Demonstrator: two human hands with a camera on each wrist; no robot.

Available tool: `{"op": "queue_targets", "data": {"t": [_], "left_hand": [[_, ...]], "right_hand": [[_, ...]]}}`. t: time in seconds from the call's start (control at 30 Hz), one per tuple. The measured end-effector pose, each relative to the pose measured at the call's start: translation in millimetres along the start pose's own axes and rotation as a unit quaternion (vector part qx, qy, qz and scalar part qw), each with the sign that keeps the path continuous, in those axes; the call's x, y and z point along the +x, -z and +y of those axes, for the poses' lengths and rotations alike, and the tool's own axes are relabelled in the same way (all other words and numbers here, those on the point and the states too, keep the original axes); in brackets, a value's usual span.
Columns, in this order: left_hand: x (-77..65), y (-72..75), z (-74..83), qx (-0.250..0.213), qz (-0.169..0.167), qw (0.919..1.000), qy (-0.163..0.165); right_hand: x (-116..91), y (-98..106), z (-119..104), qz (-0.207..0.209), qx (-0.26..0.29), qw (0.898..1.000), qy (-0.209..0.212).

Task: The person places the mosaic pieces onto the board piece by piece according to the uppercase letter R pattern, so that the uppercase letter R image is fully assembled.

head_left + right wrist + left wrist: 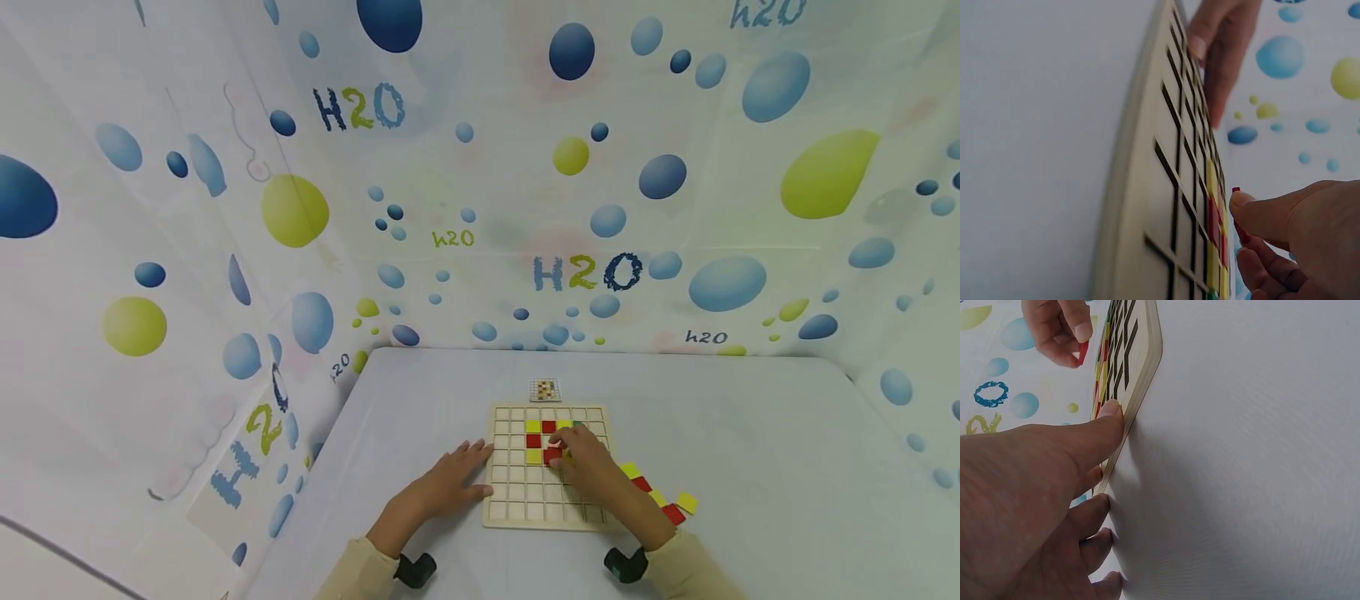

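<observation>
We see the right hand [582,460] pinching a red tile [1083,352] between thumb and fingertips, tilted and close over the wooden grid board [517,493]; if that pinch slips or the tile goes down tilted, we judge it could catch on a divider or knock its seated neighbours loose. The left hand [454,478] lies spread, fingers fairly straight, with thumb and fingertips touching the board's left edge rather than gripping it, so a sideways push could make the board slide. Under and around the right hand, we can make out yellow and red tiles seated in the upper middle cells, among them a yellow tile [533,426] in the top coloured row, with a green tile [579,425] at that row's right; the fingers hide some cells, and we cannot tell what those contain. Just right of the board, loose yellow and red tiles [673,514] lie beside the right forearm, which could scatter them if it swept outward. Beyond the board's far edge, we find a small pattern card [545,390] on the white tabletop [765,467], and behind it a bubble-printed curtain [495,183].
</observation>
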State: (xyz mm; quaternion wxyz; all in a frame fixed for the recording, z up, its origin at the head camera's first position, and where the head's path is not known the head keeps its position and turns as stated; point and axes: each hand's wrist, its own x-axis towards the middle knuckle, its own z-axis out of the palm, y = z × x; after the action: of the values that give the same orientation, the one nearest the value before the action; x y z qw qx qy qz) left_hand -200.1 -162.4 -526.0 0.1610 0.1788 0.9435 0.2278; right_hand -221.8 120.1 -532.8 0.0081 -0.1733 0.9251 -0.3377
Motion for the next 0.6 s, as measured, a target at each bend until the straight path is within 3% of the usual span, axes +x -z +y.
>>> {"op": "queue_targets", "data": {"t": [0.17, 0.4, 0.6], "left_hand": [[-0.5, 0.8, -1.3, -0.002, -0.001, 0.9999, -0.015], [-0.5, 4.0, 0.6, 0.000, -0.002, 0.9999, -0.017], [-0.6, 3.2, 1.2, 0.000, -0.003, 0.9999, -0.013]], "right_hand": [[-3.6, -14.6, -13.9, -0.021, -0.024, 0.999, 0.010], [-8.0, -19.8, -18.7, -0.025, -0.058, 0.995, 0.073], [-8.2, -20.8, -16.6, -0.026, -0.068, 0.994, 0.077]]}}
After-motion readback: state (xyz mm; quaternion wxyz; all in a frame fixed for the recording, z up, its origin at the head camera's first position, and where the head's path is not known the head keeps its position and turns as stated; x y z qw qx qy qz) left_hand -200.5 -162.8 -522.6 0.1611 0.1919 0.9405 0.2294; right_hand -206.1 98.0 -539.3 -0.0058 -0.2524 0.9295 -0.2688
